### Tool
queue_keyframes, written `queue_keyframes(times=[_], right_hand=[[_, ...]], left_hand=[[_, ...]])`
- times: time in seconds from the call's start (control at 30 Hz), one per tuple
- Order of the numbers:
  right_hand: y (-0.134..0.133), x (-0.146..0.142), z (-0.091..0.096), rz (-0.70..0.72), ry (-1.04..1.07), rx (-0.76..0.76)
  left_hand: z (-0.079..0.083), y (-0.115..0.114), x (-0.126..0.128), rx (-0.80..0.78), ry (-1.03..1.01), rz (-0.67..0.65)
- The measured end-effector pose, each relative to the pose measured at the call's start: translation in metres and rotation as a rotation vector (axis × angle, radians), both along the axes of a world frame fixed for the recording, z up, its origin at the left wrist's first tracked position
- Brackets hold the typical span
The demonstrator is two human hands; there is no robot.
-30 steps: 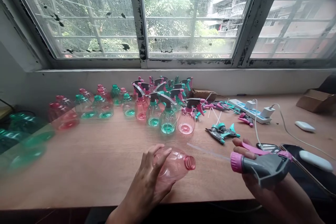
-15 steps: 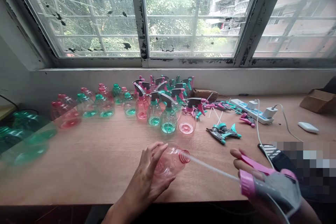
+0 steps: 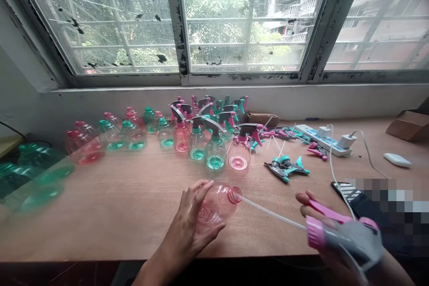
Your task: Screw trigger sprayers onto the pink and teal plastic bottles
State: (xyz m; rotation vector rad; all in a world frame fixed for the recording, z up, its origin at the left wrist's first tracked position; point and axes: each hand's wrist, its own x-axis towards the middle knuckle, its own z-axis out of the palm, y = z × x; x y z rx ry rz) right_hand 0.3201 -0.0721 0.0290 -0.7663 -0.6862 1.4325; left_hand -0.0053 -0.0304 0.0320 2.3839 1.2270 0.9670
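Pink bottle: it is in the left hand [image 3: 187, 216], above the front part of the bench [image 3: 117, 219]. The bottle [image 3: 216, 208] is tilted, its neck [image 3: 234, 195] turned to the right; whether it touches the bench, I cannot tell.
Left grip: the fingers are wrapped around the body of this bottle.
Spray head: the right hand [image 3: 313, 212] holds the grey spray head [image 3: 351, 239], its pink collar [image 3: 315, 232] facing the bottle. This grip is closed around it, though partly hidden and blurred.
Tube: one second ago the end of the tube [image 3: 275, 216] was beside the neck; now it is at the opening, seemingly just inside.
Meaning: I judge that the insertion has only begun, because the collar is well apart from the neck.
Behind: bottles with spray heads on, such as a pink spray bottle [image 3: 239, 156], stand upright.
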Motion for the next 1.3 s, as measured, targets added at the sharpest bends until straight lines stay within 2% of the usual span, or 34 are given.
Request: queue_keyframes(times=[0.2,0.3,0.5,0.63,0.83,1.0,1.07,1.17,1.3], right_hand=[[-0.004,-0.025,0.008,0.028,0.218,-0.200],[0.002,-0.037,0.009,0.024,0.232,-0.250],[0.016,-0.054,0.005,0.135,0.279,-0.225],[0.018,-0.052,0.008,0.106,0.272,-0.238],[0.023,-0.049,-0.008,-0.017,-0.021,-0.128],[0.028,-0.048,-0.019,-0.002,-0.179,-0.033],[0.029,-0.049,-0.020,0.020,-0.227,-0.013],[0.029,-0.049,-0.021,0.021,-0.287,-0.007],[0.030,-0.048,-0.023,0.009,-0.245,-0.013]], left_hand=[[-0.005,-0.007,0.005,0.137,0.100,-0.033],[-0.010,-0.012,0.009,0.169,0.141,-0.022],[-0.004,-0.011,0.015,0.137,0.235,0.009],[-0.002,-0.009,0.012,-0.014,0.071,-0.074],[-0.010,-0.006,0.001,-0.275,-0.243,-0.091],[0.004,-0.007,0.001,-0.537,-0.207,-0.119],[0.005,-0.007,0.002,-0.550,-0.241,-0.110],[-0.003,-0.006,0.002,-0.556,-0.370,-0.106],[-0.012,-0.005,0.000,-0.560,-0.455,-0.068]])
